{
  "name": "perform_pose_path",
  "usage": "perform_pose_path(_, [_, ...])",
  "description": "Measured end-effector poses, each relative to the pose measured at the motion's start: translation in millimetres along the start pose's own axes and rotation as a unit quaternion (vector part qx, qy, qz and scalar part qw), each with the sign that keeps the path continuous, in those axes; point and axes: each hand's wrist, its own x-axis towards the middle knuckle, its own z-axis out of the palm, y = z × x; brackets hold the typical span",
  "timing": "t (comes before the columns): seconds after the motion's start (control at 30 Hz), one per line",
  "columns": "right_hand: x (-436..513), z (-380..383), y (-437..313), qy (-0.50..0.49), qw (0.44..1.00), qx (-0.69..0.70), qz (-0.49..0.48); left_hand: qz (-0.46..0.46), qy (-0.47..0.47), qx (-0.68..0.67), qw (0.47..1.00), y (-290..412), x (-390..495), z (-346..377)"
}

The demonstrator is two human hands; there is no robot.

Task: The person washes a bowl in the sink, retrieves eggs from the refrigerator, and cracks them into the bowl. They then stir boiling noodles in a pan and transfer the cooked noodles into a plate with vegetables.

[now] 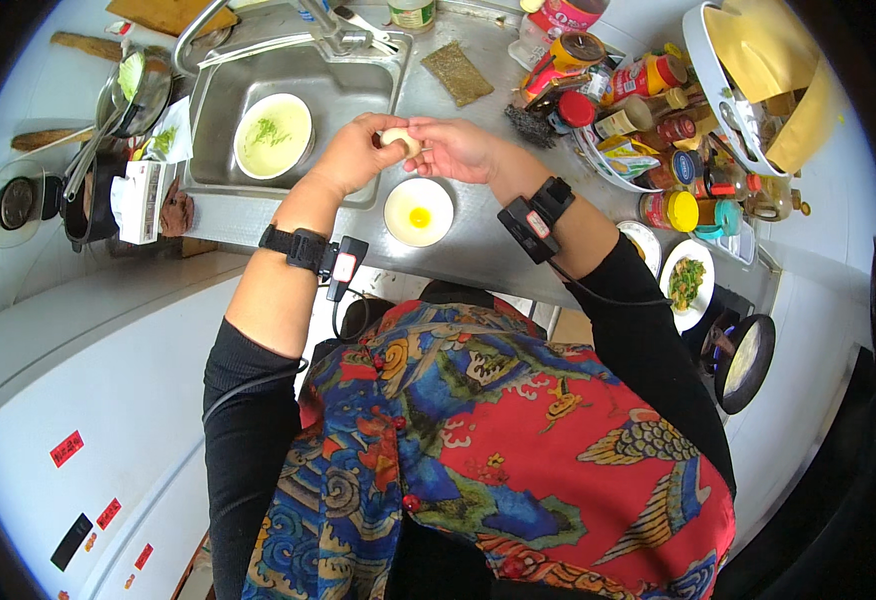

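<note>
Between my two hands is a pale egg [399, 140], held just above the steel counter beside the sink. My left hand [355, 152] grips it with thumb and fingers from the left. From the other side, the fingertips of my right hand [454, 146] press on it. Part of its shell is covered by fingers, so I cannot tell whether it is cracked. Directly below my hands stands a small white bowl [399, 196], with one egg yolk [420, 217] in clear egg white.
In the steel sink [351, 86] sits a white bowl [246, 154] with green shreds. A brown-green scouring pad [457, 73] lies behind my hands. Bottles and jars [651, 120] crowd the right. Beyond a plate of cooked greens [687, 283], a frying pan [745, 364] rests over a lit burner.
</note>
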Motion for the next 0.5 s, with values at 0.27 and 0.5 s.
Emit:
perform_pose_path(0.27, [0.8,3.6,0.8,0.024,1.0,-0.002,-0.004,-0.052,-0.012,-0.005,0.999,-1.4,5.2,-3.0])
perform_pose_path(0.5, [13.1,3.0,6.6,0.052,0.998,-0.045,-0.015,-0.018,0.002,0.045,0.999,-3.8,13.5,-3.4])
